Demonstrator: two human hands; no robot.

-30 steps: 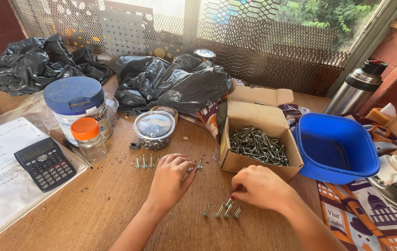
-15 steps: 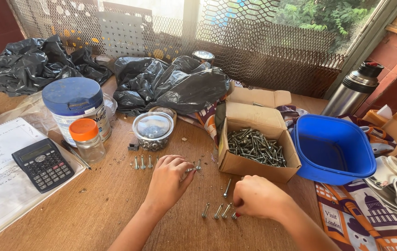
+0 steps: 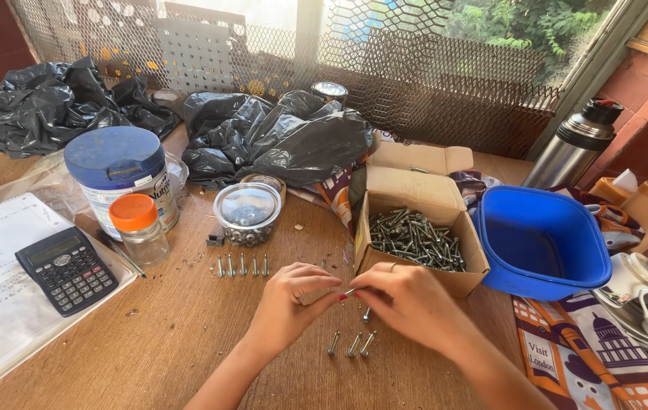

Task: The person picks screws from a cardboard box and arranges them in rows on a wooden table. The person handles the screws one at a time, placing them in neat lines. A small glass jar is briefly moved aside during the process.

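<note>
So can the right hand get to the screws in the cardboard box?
Probably yes. The right hand sits just in front of the cardboard box, whose flaps are open, so the screws lie uncovered. Both hands pinch one small screw now, though.

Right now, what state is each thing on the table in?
Cardboard box: flaps open, holds loose screws.
Blue tub: open, no lid.
Round clear container: lid on.
Orange-capped jar: capped.
Flask: upright, capped.
Left hand, right hand: fingers pinch one screw between them.
</note>
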